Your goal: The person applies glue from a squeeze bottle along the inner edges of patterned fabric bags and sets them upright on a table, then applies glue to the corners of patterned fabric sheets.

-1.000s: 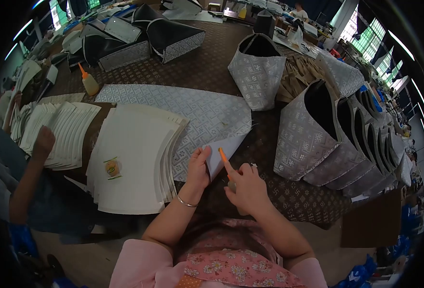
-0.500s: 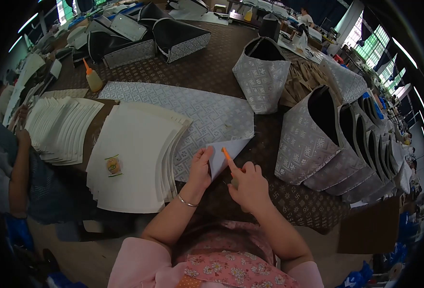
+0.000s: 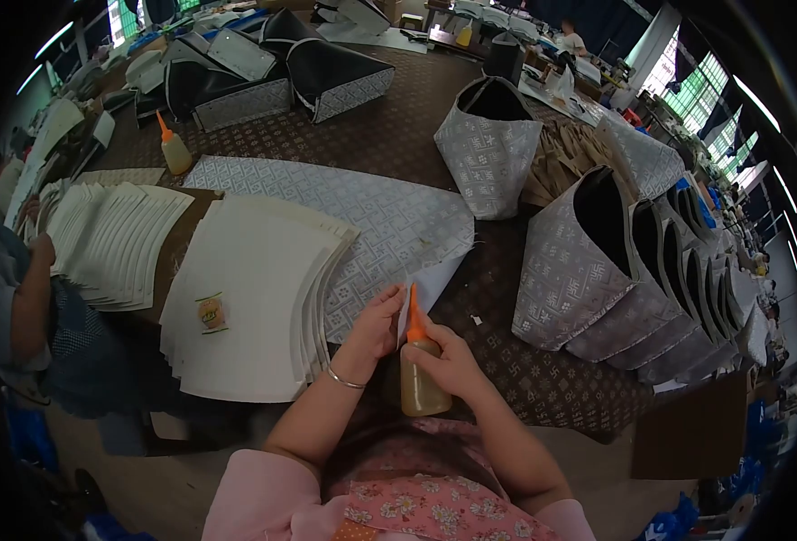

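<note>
My left hand (image 3: 377,323) pinches the near corner of a silver patterned sheet (image 3: 362,203), where its plain pale underside is turned up. My right hand (image 3: 446,361) is wrapped round a glue bottle (image 3: 424,383) of yellowish liquid. The bottle stands upright in the view, and its orange nozzle points at the turned-up corner. Whether the tip touches the sheet I cannot tell. Just left of my left hand lies a stack of white curved panels (image 3: 245,298), with a small wrapped packet (image 3: 211,312) on top.
Silver patterned bag shapes (image 3: 565,279) stand in a row at the right, another (image 3: 488,153) farther back. Black-and-silver pieces (image 3: 340,77) lie at the back left. A second bottle (image 3: 176,153) stands behind more white panels (image 3: 114,239). A co-worker's arm (image 3: 33,298) is at far left.
My right hand has turned and drawn down, bringing the whole bottle into view. The turned-up corner has narrowed and stands more upright. A small white scrap now shows on the dark cloth.
</note>
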`<action>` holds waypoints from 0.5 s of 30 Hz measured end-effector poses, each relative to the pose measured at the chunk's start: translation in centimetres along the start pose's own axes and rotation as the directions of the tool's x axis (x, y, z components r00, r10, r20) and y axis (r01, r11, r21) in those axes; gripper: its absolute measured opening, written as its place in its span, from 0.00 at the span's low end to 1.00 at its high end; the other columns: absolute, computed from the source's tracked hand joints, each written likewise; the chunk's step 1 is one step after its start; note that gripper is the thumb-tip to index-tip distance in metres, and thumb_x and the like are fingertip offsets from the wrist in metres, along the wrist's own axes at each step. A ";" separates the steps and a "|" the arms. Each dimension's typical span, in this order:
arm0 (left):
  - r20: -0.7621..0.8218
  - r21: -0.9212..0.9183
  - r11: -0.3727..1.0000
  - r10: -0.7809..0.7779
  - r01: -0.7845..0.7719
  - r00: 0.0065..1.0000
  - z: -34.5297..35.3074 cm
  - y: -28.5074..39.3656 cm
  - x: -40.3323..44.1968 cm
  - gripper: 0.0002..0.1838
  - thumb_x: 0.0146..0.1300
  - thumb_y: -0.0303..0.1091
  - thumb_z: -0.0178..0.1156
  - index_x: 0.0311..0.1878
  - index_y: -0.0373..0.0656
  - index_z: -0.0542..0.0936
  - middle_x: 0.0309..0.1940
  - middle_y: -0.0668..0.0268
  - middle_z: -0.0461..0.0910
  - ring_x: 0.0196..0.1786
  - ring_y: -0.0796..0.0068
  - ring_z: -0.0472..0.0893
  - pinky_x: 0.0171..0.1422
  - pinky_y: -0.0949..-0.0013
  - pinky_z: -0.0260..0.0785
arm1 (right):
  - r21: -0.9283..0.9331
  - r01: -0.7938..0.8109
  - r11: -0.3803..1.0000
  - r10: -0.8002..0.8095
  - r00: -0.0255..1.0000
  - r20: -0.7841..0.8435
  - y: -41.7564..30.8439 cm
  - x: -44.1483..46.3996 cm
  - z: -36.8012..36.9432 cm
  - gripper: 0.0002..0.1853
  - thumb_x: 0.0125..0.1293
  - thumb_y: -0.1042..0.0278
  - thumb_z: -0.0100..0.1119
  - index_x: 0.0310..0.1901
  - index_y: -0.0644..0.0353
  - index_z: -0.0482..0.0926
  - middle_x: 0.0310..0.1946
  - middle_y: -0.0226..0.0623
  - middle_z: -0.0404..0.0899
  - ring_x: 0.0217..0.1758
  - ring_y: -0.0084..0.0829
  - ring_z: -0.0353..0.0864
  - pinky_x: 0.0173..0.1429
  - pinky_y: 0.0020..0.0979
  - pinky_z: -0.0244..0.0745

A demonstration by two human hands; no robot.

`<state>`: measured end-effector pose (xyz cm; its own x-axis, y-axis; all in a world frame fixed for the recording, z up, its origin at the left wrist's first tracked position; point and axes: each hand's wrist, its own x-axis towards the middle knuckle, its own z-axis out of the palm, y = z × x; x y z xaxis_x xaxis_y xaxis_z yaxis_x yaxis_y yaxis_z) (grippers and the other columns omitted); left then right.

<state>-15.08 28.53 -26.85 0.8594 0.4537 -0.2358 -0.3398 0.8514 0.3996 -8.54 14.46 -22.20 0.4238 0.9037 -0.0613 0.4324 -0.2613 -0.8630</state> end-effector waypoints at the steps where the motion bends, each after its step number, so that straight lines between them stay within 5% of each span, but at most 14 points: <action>1: -0.046 0.033 0.999 0.000 0.001 0.999 0.6 0.2 -0.1 0.06 0.64 0.29 0.54 0.43 0.41 0.73 0.37 0.67 0.76 0.40 0.74 0.77 0.46 0.69 0.72 | 0.224 -0.056 0.973 0.044 0.997 0.057 0.2 -0.1 0.0 0.35 0.58 0.67 0.61 0.66 0.62 0.58 0.47 0.35 0.72 0.48 0.22 0.72 0.53 0.24 0.67; 2: -0.093 0.064 0.998 -0.001 0.007 0.996 0.9 0.3 -0.1 0.04 0.63 0.26 0.55 0.41 0.41 0.74 0.34 0.68 0.77 0.38 0.75 0.77 0.44 0.70 0.72 | 0.433 -0.123 0.893 0.077 0.990 0.121 0.3 -0.2 -0.1 0.35 0.59 0.68 0.61 0.66 0.62 0.58 0.49 0.32 0.72 0.49 0.20 0.70 0.53 0.23 0.67; 6: -0.119 0.110 0.993 0.047 -0.034 0.992 0.4 -0.2 0.9 0.04 0.61 0.23 0.56 0.39 0.41 0.74 0.32 0.69 0.77 0.35 0.76 0.77 0.43 0.70 0.72 | 0.433 -0.141 0.890 0.104 0.989 0.109 -0.2 -0.3 -0.3 0.34 0.60 0.70 0.60 0.66 0.62 0.58 0.53 0.30 0.70 0.51 0.19 0.69 0.56 0.22 0.65; 15: -0.106 0.041 0.998 0.052 -0.048 0.993 -0.1 0.1 0.8 0.06 0.59 0.20 0.57 0.38 0.40 0.75 0.33 0.67 0.78 0.36 0.76 0.78 0.44 0.70 0.72 | 0.788 -0.321 0.525 0.152 0.946 0.285 0.5 -1.1 -1.3 0.32 0.61 0.70 0.50 0.68 0.58 0.56 0.53 0.36 0.72 0.50 0.25 0.74 0.55 0.25 0.68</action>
<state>-14.48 28.96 -27.07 0.7953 0.5225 -0.3073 -0.3642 0.8171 0.4468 -7.71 12.86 -21.94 0.2406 0.9120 -0.3323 -0.5369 -0.1602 -0.8283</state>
